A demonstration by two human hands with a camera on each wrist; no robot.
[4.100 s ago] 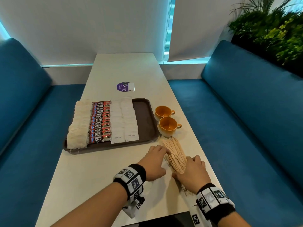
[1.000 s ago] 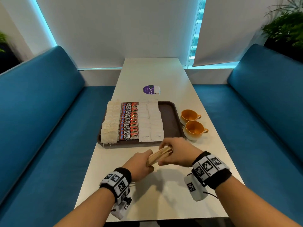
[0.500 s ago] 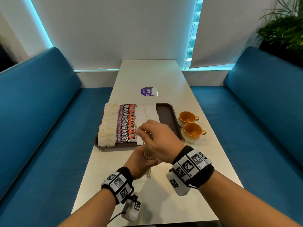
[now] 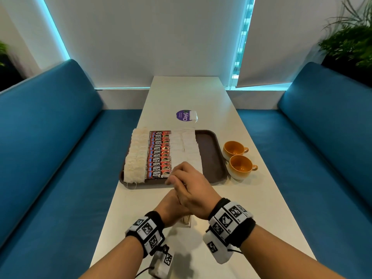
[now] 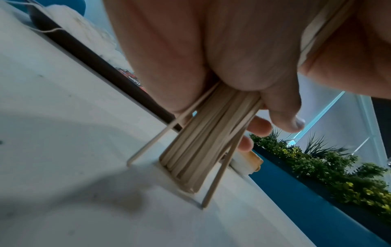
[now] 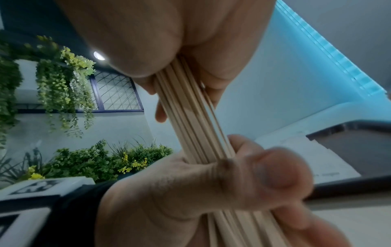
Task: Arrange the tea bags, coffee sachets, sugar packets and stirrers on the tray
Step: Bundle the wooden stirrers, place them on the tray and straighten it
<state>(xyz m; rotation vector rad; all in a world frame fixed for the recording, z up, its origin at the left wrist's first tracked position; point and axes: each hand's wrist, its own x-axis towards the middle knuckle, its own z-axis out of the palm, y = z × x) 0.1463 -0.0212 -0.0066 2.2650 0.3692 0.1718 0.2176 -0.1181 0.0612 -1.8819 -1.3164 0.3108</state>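
Note:
A bundle of wooden stirrers (image 5: 203,143) stands upright with its lower ends on the white table (image 4: 251,218). My left hand (image 4: 171,210) grips the bundle low down, and my right hand (image 4: 191,190) grips it above. Their ends (image 4: 186,220) show below my hands; the shafts (image 6: 194,117) run between my fingers. Just beyond lies the brown tray (image 4: 209,154). It carries rows of tea bags (image 4: 135,156), red coffee sachets (image 4: 160,156) and white sugar packets (image 4: 188,148). The tray's right strip is bare.
Two orange cups (image 4: 240,166) stand to the right of the tray. A purple sticker (image 4: 184,115) lies beyond it. Blue benches (image 4: 50,158) run along both sides of the table, and plants (image 4: 350,43) stand at the back right.
The stirrers went from a loose pile on the table to a bundle in both hands. Since a second ago it has turned from lying across to standing on end.

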